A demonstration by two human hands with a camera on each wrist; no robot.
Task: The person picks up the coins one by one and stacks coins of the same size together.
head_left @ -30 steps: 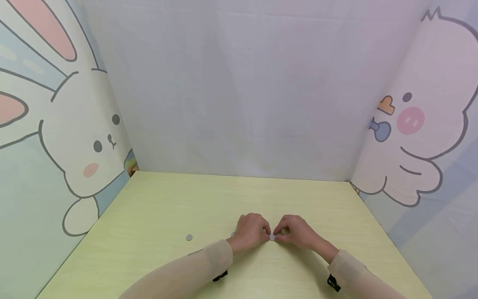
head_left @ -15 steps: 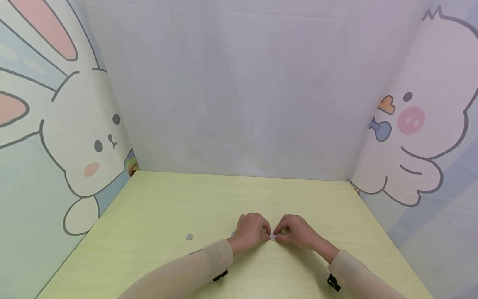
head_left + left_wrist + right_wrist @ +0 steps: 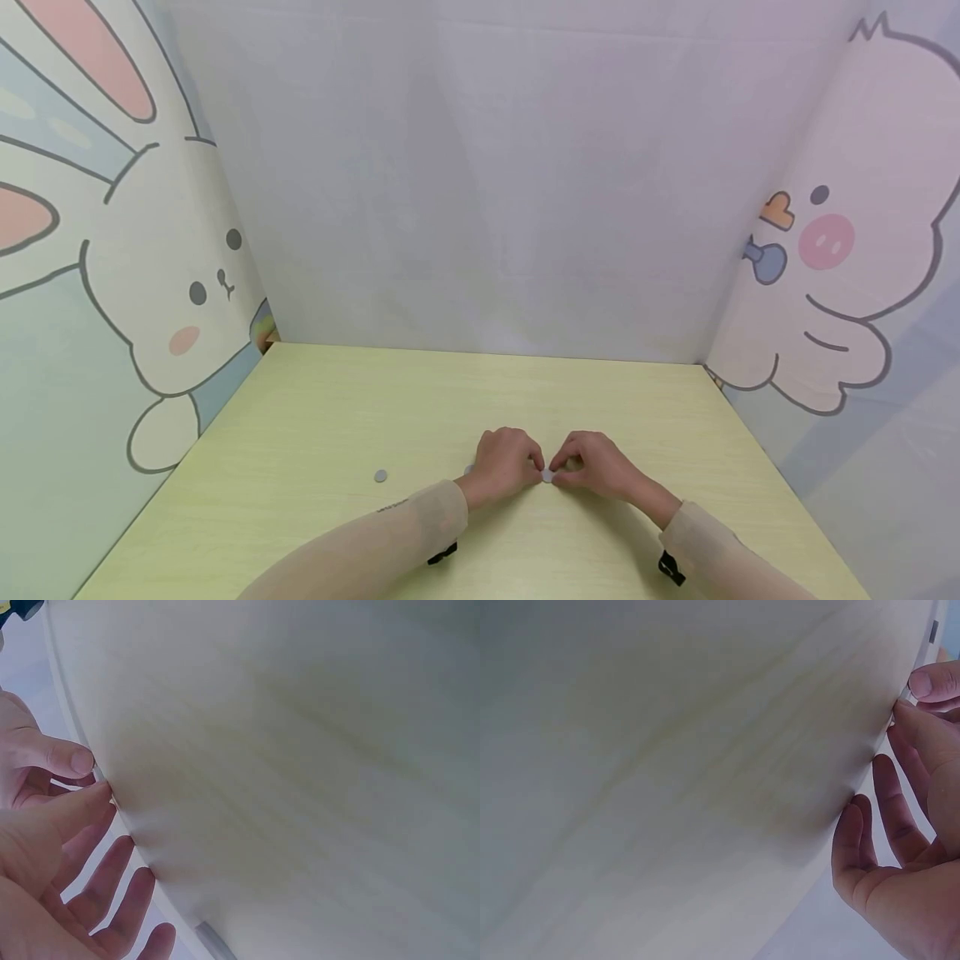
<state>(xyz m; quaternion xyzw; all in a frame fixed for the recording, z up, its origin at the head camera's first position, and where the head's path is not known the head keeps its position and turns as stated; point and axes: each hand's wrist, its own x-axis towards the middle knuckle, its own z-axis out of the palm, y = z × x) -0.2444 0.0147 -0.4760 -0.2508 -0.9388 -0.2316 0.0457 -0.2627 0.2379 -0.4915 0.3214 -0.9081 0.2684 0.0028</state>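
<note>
A small flat grey disc (image 3: 547, 476) lies on the table between my two hands. From its left side my left hand (image 3: 506, 462) pinches it with thumb and forefinger. My right hand (image 3: 598, 467) does the same from the right, its thumb and forefinger forming a ring. In the left wrist view, the left hand's other fingers (image 3: 139, 896) are spread near the tabletop; in the right wrist view the right hand (image 3: 907, 847) has its fingers bent near the surface. A second grey disc (image 3: 469, 469) is partly hidden behind the left wrist. A third disc (image 3: 381, 476) lies further left.
The pale yellow-green table (image 3: 420, 392) reaches back to a plain light curtain (image 3: 480, 183). Side cloths carry a printed rabbit (image 3: 172, 283) on the left and a duck-like figure (image 3: 840, 275) on the right. Black straps (image 3: 670, 568) show below the sleeves.
</note>
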